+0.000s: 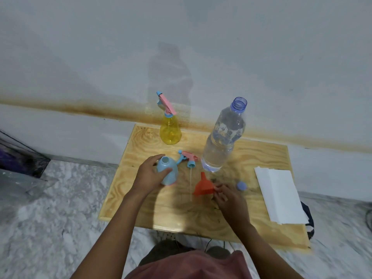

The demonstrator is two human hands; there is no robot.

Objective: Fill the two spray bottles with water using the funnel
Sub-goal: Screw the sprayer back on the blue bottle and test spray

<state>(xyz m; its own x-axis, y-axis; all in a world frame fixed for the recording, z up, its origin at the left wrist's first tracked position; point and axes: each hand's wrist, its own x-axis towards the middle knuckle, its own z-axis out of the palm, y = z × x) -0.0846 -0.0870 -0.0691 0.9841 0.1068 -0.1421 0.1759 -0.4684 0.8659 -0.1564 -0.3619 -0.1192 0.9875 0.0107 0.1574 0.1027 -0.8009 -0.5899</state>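
Observation:
My left hand [150, 174] grips a light blue spray bottle [168, 172] that stands on the wooden table [251, 214] with its neck open. Its pink and blue spray head [188, 158] lies beside it, the thin tube pointing toward me. My right hand [227, 198] pinches the rim of an orange funnel [203, 186] lying on its side on the table. A yellow spray bottle [170, 130] with its spray head on stands at the back. A large clear water bottle [223, 137] stands uncapped to the right of it.
A blue bottle cap [241, 186] lies right of the funnel. A folded white cloth or paper [279, 196] covers the table's right side. The wall rises directly behind the table. Marble-patterned floor surrounds it, with a dark bag [18, 158] at the far left.

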